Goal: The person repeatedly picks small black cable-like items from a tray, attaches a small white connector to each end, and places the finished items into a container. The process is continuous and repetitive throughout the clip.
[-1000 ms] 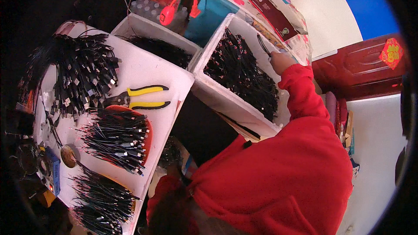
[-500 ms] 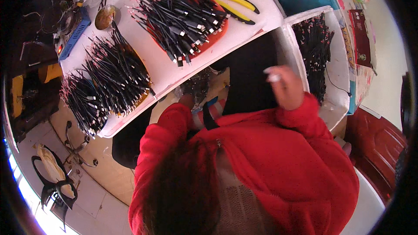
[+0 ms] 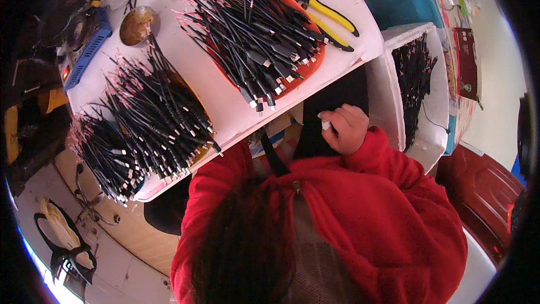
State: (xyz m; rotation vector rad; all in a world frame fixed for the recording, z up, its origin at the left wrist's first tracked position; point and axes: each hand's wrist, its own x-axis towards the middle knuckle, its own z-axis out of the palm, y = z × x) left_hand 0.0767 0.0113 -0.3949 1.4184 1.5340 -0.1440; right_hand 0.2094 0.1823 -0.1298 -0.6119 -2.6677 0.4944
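Note:
My right hand (image 3: 346, 128) is curled in front of the table's near edge, above my dark-clothed lap. A small white piece shows at its thumb and finger; whether it is held or wrapped round a fingertip I cannot make out. My left hand is hidden below the tabletop, and only its red sleeve (image 3: 222, 171) shows. On the white table (image 3: 211, 93) lie heaps of short black cables (image 3: 169, 115) with bare pinkish wire ends and metal plugs. Another heap of cables (image 3: 264, 45) rests on an orange-red tray (image 3: 315, 70).
Yellow-handled pliers (image 3: 332, 17) lie beside the tray. A round tin (image 3: 135, 28) with brownish contents and a blue slotted device (image 3: 90, 50) are at the far left. Right of the table, a white foam box (image 3: 432, 129) holds more cables. A dark red chair (image 3: 478, 191) stands beyond it.
My right hand has come down and slightly left, its fingers curling in. My left hand has slipped out of sight under the table. The view has shifted, so the tabletop sits lower and further right.

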